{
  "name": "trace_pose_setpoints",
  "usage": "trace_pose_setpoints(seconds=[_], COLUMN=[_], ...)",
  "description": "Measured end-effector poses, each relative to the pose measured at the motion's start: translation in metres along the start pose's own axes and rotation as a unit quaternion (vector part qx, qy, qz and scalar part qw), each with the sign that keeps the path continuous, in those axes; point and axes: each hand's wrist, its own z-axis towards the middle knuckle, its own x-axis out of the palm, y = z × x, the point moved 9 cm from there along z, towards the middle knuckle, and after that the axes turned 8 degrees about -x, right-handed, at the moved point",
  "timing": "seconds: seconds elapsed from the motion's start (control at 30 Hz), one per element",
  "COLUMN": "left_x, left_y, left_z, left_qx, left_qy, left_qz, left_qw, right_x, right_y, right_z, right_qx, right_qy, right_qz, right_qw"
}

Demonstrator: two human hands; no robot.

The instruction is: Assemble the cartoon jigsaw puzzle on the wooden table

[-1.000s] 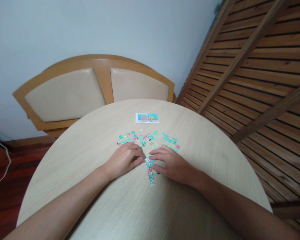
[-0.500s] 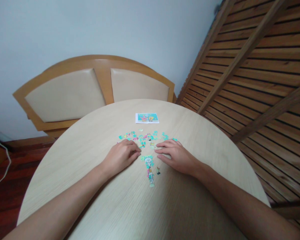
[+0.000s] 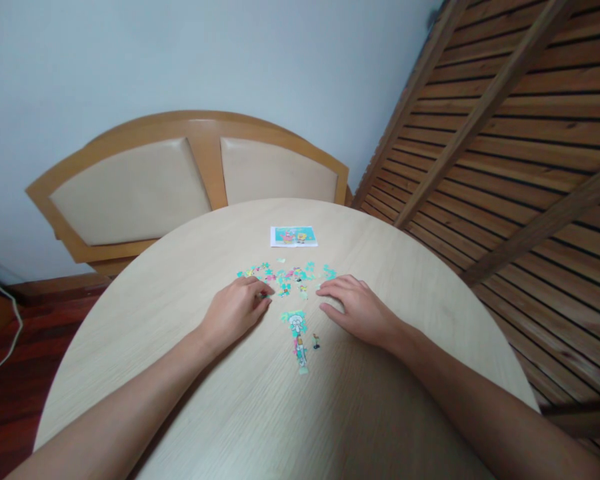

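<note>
Palm-down and slack, the left hand (image 3: pixel 235 308) curls its fingertips against the near-left edge of the scatter of small turquoise, pink and yellow cardboard jigsaw pieces (image 3: pixel 286 275). I cannot tell whether that grip pinches a piece. The right hand (image 3: pixel 361 310) lies flat with fingers spread, its grip open and empty, fingertips at the scatter's near-right edge. Between the two hands, slightly nearer the person, lies the narrow joined strip of jigsaw pieces showing a pale cartoon figure on turquoise (image 3: pixel 299 333), flat on the round pale wood-grain surface (image 3: pixel 190 267). Its long axis runs straight away from the person, far end toward the scatter, and both hands seem about equally near it. One small dark loose piece (image 3: pixel 317 343) lies just right of the strip, on the right hand's side. Beyond the scatter sits a white-bordered picture card (image 3: pixel 294 236).
</note>
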Motion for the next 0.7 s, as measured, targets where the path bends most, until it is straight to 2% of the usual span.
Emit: trace_pose_setpoints(seconds=[0.2, 0.4, 0.53, 0.7], left_x=[0.0, 0.0, 0.002, 0.006], left_y=[0.001, 0.0, -0.015, -0.031], left_z=[0.001, 0.001, -0.002, -0.007], left_qx=[-0.015, -0.015, 0.026, 0.06], left_qy=[0.011, 0.013, 0.008, 0.012], left_qz=[0.012, 0.011, -0.01, -0.034], left_qw=[1.0, 1.0, 1.0, 0.998], right_x=[0.002, 0.0, 0.001, 0.009], right_y=[-0.006, -0.025, -0.025, -0.011], right_z=[0.0, -0.003, -0.003, -0.002], right_qx=[0.02, 0.062, 0.055, 0.021], right_qy=[0.003, -0.013, -0.004, 0.018], right_qz=[-0.004, -0.019, -0.021, -0.026], right_qw=[1.0, 0.998, 0.998, 0.999])
